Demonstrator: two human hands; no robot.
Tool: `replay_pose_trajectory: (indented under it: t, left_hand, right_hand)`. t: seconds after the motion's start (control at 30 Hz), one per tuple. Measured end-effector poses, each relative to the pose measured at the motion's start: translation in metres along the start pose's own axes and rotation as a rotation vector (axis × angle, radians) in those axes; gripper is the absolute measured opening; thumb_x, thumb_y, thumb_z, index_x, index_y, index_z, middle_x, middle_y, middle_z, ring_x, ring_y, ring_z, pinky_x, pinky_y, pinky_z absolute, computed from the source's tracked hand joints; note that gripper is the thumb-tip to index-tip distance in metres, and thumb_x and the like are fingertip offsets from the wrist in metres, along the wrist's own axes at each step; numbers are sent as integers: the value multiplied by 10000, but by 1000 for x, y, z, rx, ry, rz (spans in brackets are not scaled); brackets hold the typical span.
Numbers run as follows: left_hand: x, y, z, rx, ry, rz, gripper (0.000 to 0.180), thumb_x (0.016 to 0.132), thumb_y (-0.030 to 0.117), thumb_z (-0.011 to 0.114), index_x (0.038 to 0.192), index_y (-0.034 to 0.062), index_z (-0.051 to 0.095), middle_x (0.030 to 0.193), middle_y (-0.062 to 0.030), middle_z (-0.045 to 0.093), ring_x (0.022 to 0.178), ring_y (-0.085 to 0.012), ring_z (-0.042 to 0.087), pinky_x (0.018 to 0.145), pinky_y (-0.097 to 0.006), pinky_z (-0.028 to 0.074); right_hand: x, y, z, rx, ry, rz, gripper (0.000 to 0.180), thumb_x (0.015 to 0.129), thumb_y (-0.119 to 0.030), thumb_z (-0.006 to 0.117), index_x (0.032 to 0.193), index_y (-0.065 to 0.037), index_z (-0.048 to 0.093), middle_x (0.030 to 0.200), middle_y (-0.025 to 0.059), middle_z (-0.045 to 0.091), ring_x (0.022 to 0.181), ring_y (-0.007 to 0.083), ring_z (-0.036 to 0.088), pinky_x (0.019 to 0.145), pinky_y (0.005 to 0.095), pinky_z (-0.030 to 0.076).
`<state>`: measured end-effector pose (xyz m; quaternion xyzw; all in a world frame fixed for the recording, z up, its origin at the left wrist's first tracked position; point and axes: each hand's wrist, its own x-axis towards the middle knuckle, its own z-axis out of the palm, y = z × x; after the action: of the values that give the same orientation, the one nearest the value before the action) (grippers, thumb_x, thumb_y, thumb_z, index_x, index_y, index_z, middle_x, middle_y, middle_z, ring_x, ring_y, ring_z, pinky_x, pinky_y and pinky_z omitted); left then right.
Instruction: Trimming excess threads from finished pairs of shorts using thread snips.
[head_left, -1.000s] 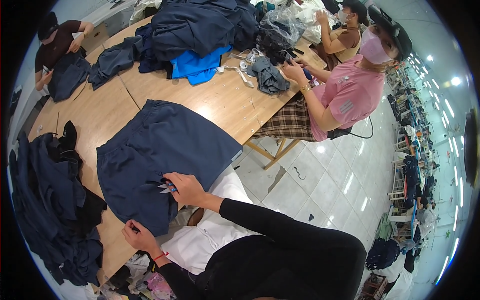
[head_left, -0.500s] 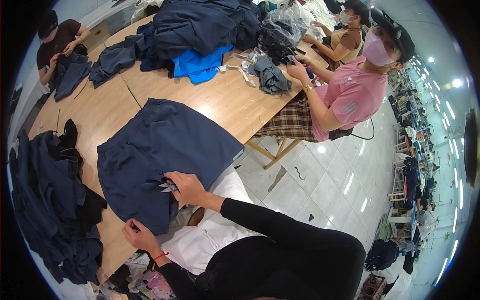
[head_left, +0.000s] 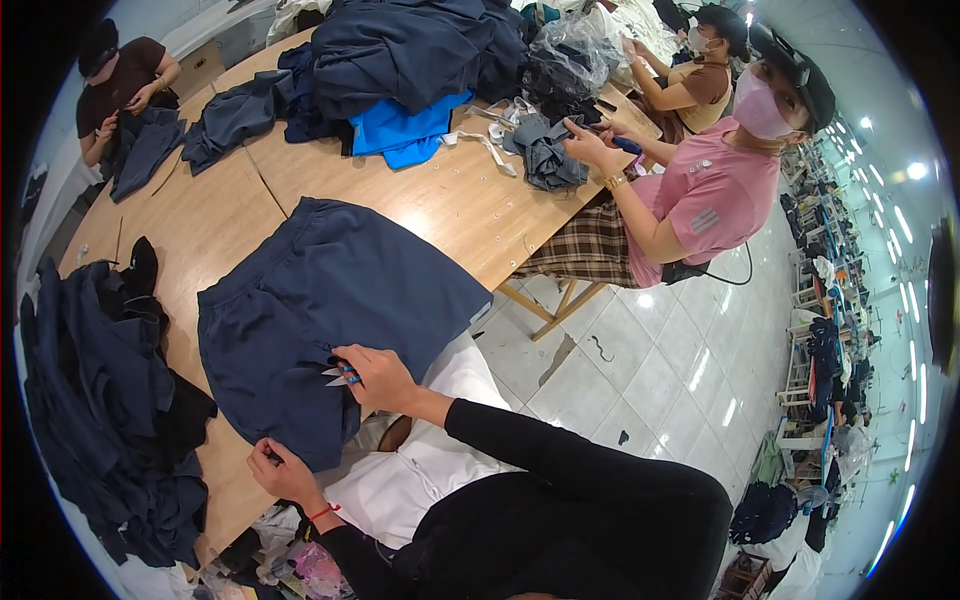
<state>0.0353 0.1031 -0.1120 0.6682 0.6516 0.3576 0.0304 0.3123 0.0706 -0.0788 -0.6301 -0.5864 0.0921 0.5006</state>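
Pinching navy shorts (head_left: 340, 280) at edge w/ near-closed L hand (head_left: 285, 473) — gripping scissors (head_left: 349, 370) in curled R hand (head_left: 375, 380). Prob. soft, light, floppy cloth — best held by waistband (head_left: 258, 252).

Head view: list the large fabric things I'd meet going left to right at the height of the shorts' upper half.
Dark garment pile → navy shorts → plaid garment → pink shirt
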Motion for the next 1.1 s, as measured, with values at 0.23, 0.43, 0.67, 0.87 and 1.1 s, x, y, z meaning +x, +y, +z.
replay_pose_trajectory:
  t: [0.23,0.43,0.67,0.87,1.1]
  left_hand:
    - [0,-1,1,-22,0,-16,92,996,87,711,1066,29,704,994,-101,665,894,-306,673,745,-421,524]
    - [0,0,0,-22,-7,-32,95,996,91,712,1071,34,704,1000,-98,670,901,-304,673,753,-417,521]
    - [1,3,-2,-3,-8,-14,106,1018,125,713,1067,31,710,1014,-95,668,859,-268,664,701,-373,521]
    - [1,7,-2,1,18,3,75,1000,99,709,1055,49,705,990,-70,660,861,-264,644,691,-385,484]
    - [1,6,-1,-10,37,24,68,998,94,711,1047,48,704,982,-71,658,851,-262,648,665,-378,485]
  right_hand:
    - [0,1,0,3,9,-11,299,896,-12,715,1193,-2,676,1063,150,767,866,344,754,739,406,615]
    - [0,1,0,1,3,-10,301,890,-10,716,1189,-5,676,1051,149,767,862,341,753,740,404,616]
    - [0,-1,-2,-4,-16,1,305,882,1,716,1184,-8,675,1039,147,764,861,340,751,736,409,613]
    - [0,-1,-1,-16,-12,-2,301,882,-2,716,1181,-12,679,1042,140,767,862,339,751,731,411,612]
    - [0,-1,0,-9,14,-9,284,886,-9,721,1168,-16,685,1021,135,765,841,334,749,709,409,608]
